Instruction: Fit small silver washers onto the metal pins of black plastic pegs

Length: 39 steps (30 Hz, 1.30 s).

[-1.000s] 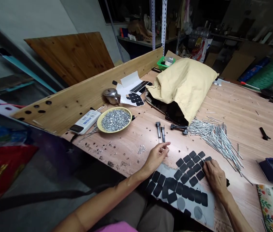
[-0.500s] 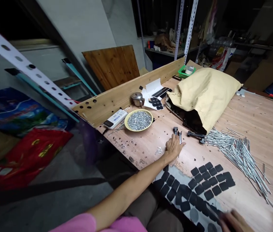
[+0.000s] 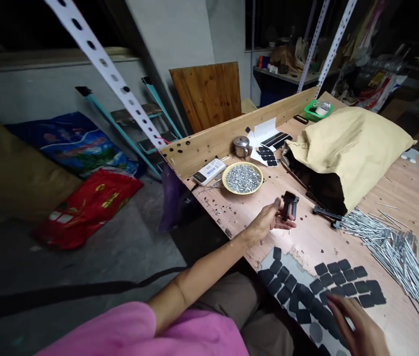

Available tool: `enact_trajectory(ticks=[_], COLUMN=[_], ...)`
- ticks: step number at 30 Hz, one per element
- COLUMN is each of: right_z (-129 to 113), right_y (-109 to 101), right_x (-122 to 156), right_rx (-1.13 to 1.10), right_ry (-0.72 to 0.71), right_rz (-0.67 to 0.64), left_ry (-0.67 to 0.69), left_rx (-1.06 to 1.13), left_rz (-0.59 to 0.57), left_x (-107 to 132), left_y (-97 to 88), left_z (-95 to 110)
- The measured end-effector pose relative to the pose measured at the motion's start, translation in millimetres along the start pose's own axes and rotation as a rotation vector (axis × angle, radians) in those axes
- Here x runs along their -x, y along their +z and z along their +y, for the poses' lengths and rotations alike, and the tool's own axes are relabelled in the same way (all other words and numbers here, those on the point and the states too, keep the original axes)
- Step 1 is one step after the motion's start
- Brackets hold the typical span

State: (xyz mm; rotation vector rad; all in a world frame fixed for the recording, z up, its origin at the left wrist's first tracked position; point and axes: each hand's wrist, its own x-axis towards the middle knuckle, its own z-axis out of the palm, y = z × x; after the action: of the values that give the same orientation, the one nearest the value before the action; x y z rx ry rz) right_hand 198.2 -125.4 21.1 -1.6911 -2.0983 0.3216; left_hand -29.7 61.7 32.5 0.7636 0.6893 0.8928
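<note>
Two black plastic pieces point(image 3: 289, 206), lying on the table point(image 3: 309, 235) a second ago, are now in the left hand point(image 3: 270, 220). The right hand point(image 3: 361, 326) has shifted from the far right of the black pads point(image 3: 338, 278) to their near side.

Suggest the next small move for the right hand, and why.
Perhaps pinch up one black pad with the right hand: it is right by the spread of pads, while the left hand is occupied with the black parts.
</note>
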Motion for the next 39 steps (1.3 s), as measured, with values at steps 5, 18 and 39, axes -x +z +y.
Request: enact_trajectory(ticks=[5,18,39], right_z=[-34,-37,-76], right_y=[56,106,66], right_x=[-105,-154,-136], right_rx=[-0.054,0.303,-0.909], right_ry=[-0.052,-0.018,0.624], right_rz=[0.095,-0.159,0.429], left_ry=[-0.05,-0.209,-0.155], left_rx=[-0.007,0.116,-0.125], left_rz=[0.036,0.083,-0.095], left_x=[24,38,57], left_y=[-38.6,-72.8,-21.6], left_z=[16,10,-23])
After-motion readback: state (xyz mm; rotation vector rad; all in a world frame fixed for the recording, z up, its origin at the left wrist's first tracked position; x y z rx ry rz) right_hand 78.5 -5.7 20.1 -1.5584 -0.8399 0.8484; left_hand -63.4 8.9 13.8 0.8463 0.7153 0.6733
